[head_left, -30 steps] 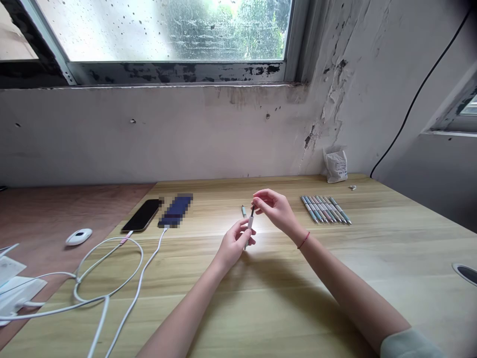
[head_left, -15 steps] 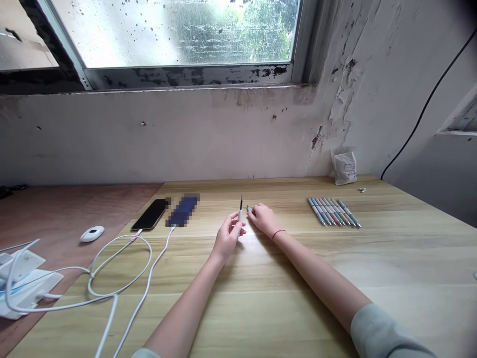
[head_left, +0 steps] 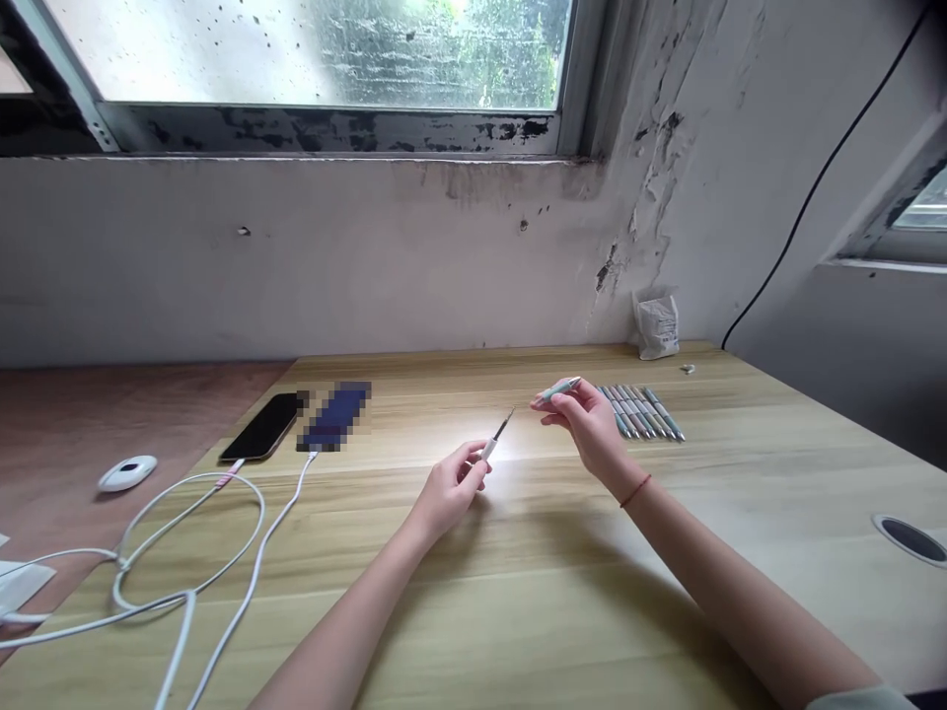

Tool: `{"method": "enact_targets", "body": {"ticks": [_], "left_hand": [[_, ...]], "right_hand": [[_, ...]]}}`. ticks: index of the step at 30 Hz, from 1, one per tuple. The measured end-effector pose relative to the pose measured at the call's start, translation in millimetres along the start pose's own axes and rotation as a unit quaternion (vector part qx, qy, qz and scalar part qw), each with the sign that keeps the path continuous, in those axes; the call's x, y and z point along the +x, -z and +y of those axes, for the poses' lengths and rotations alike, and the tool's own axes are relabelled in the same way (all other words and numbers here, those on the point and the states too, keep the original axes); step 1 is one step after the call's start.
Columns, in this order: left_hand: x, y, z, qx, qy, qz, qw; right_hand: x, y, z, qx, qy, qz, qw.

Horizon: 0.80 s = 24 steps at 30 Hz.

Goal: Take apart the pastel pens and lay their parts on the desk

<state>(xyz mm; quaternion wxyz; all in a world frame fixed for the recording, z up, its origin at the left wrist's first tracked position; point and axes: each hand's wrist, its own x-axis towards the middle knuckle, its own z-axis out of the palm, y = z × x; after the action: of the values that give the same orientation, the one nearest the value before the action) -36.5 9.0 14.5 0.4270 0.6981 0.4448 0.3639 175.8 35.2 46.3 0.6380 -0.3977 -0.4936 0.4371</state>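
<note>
Pinched in my left hand (head_left: 451, 485) is a white pen barrel (head_left: 489, 449) with a dark refill (head_left: 504, 426) sticking out of its end, pointing up and to the right. My right hand (head_left: 588, 426) is closed on a light-blue pen part (head_left: 559, 389) with a pointed silvery tip, held above the table. A gap separates this part from the refill. Behind my right hand lies a row of several pens (head_left: 651, 414) side by side, its left end partly hidden by the hand.
Two phones, a black one (head_left: 264, 427) and a blue-screened one (head_left: 336, 414), lie at the left with white cables (head_left: 255, 567) looping toward me. A white oval device (head_left: 127, 473) sits farther left. A plastic packet (head_left: 657, 325) stands by the wall; a round grommet (head_left: 911, 539) is at the right.
My right hand has lifted the light-blue pen part off the table and moved right with it. My left hand has tilted the barrel and refill to the right. The view has shifted right.
</note>
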Motion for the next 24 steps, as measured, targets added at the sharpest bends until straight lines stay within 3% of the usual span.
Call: {"method": "enact_targets", "body": {"ticks": [8, 24], "left_hand": [[-5.8, -10.9, 9.5, 0.058, -0.043, -0.064, 0.995], [-6.4, -11.4, 12.0, 0.086, -0.060, -0.073, 0.992]], "right_hand": [[-32.4, 18.0, 0.7, -0.018, 0.015, -0.011, 1.000], [-34.9, 19.3, 5.9, -0.002, -0.002, -0.009, 1.000]]}}
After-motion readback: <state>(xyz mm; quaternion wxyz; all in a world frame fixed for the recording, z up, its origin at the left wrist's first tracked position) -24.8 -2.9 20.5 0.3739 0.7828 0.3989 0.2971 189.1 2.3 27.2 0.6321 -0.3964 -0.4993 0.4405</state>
